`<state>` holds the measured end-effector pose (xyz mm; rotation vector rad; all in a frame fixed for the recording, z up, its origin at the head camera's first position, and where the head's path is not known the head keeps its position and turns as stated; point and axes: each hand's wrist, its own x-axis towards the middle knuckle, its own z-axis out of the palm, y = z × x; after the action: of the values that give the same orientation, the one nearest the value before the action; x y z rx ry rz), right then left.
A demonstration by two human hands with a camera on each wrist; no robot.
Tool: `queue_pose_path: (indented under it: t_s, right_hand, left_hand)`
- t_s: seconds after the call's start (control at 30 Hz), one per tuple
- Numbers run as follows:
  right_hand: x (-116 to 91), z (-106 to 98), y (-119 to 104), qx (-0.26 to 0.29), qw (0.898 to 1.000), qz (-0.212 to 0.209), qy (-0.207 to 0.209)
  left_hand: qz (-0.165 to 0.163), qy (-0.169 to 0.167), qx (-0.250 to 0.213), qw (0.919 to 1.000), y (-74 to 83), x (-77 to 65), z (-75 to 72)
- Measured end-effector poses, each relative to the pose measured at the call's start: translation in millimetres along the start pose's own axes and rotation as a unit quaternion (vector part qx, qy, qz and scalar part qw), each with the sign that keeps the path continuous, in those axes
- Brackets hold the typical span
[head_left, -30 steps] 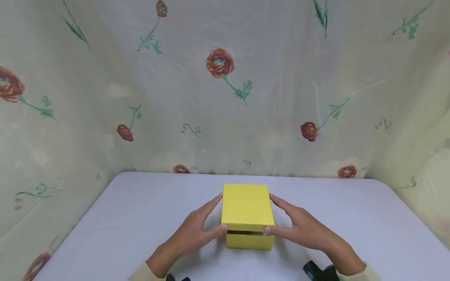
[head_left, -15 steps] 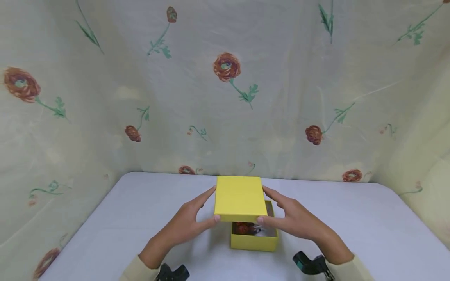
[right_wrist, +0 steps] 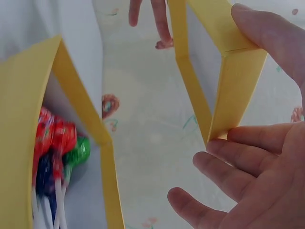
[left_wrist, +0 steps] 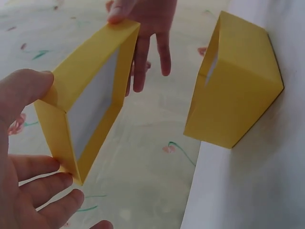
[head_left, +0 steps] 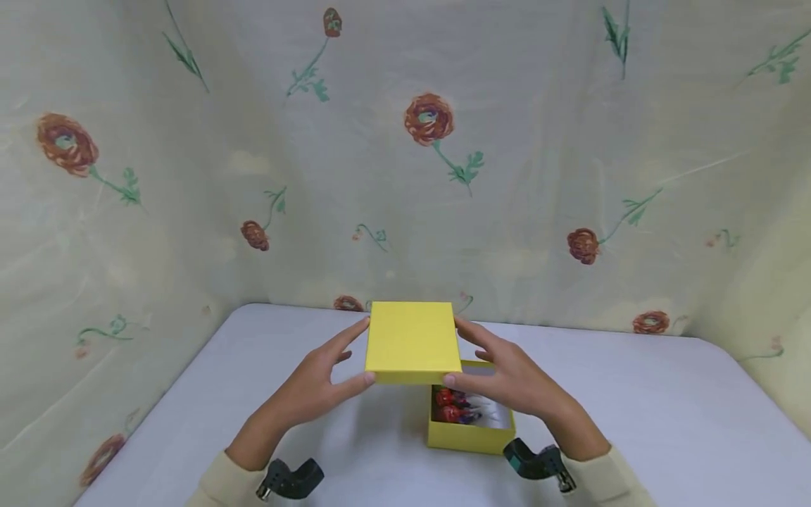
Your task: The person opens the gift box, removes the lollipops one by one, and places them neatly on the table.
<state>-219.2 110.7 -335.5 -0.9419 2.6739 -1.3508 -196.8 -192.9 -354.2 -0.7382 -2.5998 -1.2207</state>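
Between both hands, a yellow box lid (head_left: pixel 414 339) hangs in the air above the table, its white inside showing in the left wrist view. My left hand (head_left: pixel 312 389) grips its left side, thumb at the near edge and fingertips at the far corner. On the opposite side my right hand (head_left: pixel 518 374) pinches it the same way. Below and to the right stands the yellow box (head_left: pixel 470 438), uncovered and partly hidden behind the lid. Inside lie several lollipops (right_wrist: pixel 59 138) in red, green and dark blue wrappers with white sticks.
A white-covered table (head_left: pixel 608 408) carries the box. Behind it and at the sides hangs a pale curtain (head_left: pixel 507 176) printed with red flowers. Black wrist camera mounts (head_left: pixel 291 480) sit at both sleeves.
Both hands have lifted the lid off the box and carried it up and to the left. The box has come uncovered, and the lollipops inside now show.
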Motion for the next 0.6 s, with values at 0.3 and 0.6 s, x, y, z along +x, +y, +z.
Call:
queue_pose_path:
  t_s: [0.3, 0.6]
  right_hand:
    - [18, 16, -11, 0.033, 0.999, 0.018, -0.002]
    - [36, 31, -14, 0.067, 0.998, 0.006, -0.008]
  left_hand:
    - [0.019, 0.003, -0.027, 0.9995, -7.7, -5.1, -23.0]
    - [0.025, 0.003, -0.030, 0.9992, -16.9, -10.4, -38.5]
